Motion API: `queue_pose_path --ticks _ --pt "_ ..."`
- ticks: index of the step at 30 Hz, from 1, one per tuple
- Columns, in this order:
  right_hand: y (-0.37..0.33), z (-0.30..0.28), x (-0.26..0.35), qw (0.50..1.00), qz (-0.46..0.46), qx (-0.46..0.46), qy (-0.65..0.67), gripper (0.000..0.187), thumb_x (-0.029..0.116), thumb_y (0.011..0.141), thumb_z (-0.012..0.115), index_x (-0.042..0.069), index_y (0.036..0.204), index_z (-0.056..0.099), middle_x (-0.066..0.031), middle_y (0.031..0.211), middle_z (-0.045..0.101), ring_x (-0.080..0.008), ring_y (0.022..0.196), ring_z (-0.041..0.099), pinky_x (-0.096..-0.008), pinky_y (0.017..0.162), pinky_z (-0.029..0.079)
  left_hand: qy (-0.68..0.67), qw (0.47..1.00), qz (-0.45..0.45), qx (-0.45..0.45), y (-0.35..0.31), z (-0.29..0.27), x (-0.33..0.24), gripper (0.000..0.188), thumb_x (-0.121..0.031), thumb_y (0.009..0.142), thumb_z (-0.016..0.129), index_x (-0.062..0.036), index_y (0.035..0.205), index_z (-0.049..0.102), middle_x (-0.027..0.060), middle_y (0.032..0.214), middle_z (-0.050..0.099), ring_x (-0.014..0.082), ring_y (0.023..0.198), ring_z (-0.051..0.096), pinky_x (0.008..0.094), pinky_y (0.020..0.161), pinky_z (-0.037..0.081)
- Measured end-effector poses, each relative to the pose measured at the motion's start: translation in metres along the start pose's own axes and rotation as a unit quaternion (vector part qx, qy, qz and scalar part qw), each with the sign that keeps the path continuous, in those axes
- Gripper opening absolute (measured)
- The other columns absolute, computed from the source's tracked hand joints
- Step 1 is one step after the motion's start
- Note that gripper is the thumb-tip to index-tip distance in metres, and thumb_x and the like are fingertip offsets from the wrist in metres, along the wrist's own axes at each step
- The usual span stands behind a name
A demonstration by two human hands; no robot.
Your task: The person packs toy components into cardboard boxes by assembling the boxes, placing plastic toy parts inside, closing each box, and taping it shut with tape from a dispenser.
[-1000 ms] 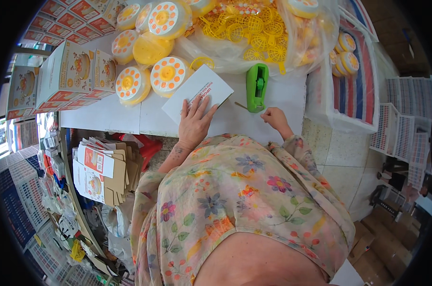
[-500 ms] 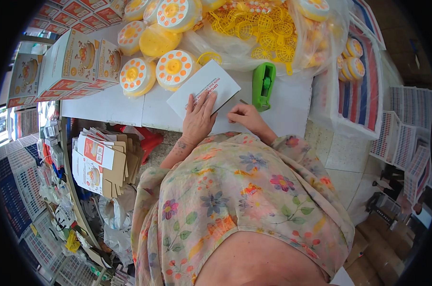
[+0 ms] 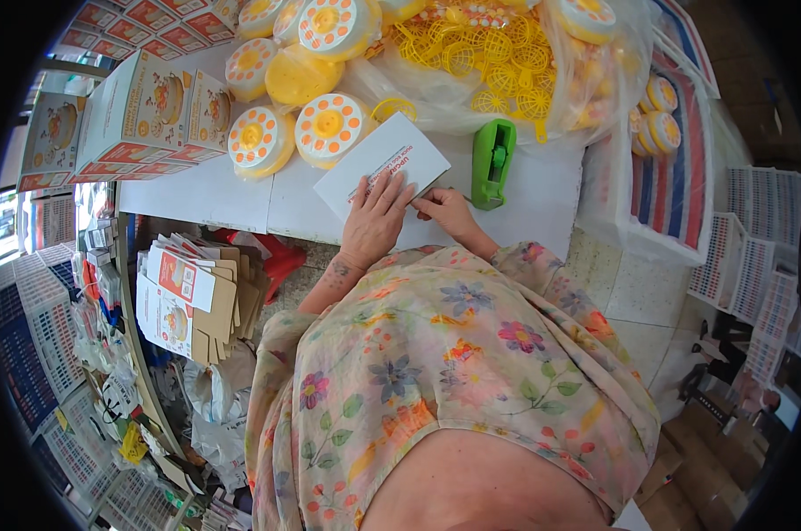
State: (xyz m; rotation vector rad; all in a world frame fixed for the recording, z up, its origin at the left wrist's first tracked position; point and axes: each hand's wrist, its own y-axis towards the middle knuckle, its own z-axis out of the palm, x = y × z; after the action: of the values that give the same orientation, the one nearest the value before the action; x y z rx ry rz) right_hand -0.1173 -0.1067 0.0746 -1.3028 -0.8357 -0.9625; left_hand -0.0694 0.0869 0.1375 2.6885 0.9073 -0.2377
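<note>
Card (image 3: 378, 164) edge under both hands (image 3: 409, 212)

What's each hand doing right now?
Left hand: open, flat on the white card.
Right hand: fingers curled at the card's edge; grip cannot be told.

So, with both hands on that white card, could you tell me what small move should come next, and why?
Probably reach the right hand to the green tape dispenser. The left hand lies flat on the white card, pinning it to the table, and the dispenser stands just beside the right hand.
</note>
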Motion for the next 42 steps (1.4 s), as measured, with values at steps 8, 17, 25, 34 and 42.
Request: queue_pose_path --ticks 8,17,25,34,42 --pt "0.024 -0.017 -0.043 0.971 -0.012 -0.086 -0.222 0.054 0.030 0.077 0.080 -0.008 0.108 0.058 -0.0139 0.084 0.068 -0.0158 0.068 0.064 -0.0298 0.061 0.050 -0.138 0.989 -0.051 -0.028 -0.001 -0.016 0.005 0.056 -0.022 0.089 0.060 -0.0050 0.140 0.044 0.0140 0.149 0.040 0.0345 0.140 0.034 0.0510 0.115 0.025" --pt "0.028 -0.024 -0.032 0.999 0.029 -0.007 -0.016 0.078 0.027 0.085 0.074 -0.003 0.138 0.025 -0.0168 0.088 0.068 -0.0196 0.072 0.066 -0.0294 0.063 0.053 -0.592 0.632 -0.471 -0.166 -0.045 -0.006 0.063 0.075 -0.023 0.094 0.063 -0.0044 0.152 0.021 0.0160 0.152 0.032 0.0292 0.140 0.033 0.0442 0.112 0.031" --pt "0.007 -0.007 -0.005 0.998 -0.026 -0.032 0.040 0.054 0.013 0.095 0.059 0.000 0.137 0.028 -0.0153 0.086 0.068 -0.0196 0.072 0.066 -0.0302 0.066 0.054 -0.432 0.861 -0.267 -0.023 -0.056 -0.081 0.048 0.125 -0.029 0.074 0.085 -0.0093 0.155 -0.008 0.0153 0.158 0.015 0.0293 0.143 0.025 0.0453 0.114 0.029" --pt "0.091 0.085 0.157 0.956 -0.283 0.073 0.000 0.050 0.006 0.096 0.054 0.003 0.140 0.030 -0.0110 0.091 0.062 -0.0152 0.078 0.062 -0.0285 0.070 0.052 -0.435 0.814 -0.239 -0.303 -0.067 -0.183 0.084 0.139 -0.029 0.058 0.094 -0.0056 0.154 -0.004 0.0176 0.158 0.016 0.0298 0.147 0.019 0.0506 0.115 0.026" --pt "0.211 0.273 0.374 0.890 -0.409 0.197 0.032 0.040 0.023 0.098 0.058 0.001 0.128 0.044 -0.0056 0.084 0.063 -0.0105 0.072 0.060 -0.0257 0.066 0.050 -0.298 0.809 -0.185 -0.472 -0.061 -0.343 0.230 0.132 -0.027 0.062 0.092 -0.0120 0.156 0.000 0.0111 0.154 0.027 0.0291 0.140 0.033 0.0486 0.110 0.034"
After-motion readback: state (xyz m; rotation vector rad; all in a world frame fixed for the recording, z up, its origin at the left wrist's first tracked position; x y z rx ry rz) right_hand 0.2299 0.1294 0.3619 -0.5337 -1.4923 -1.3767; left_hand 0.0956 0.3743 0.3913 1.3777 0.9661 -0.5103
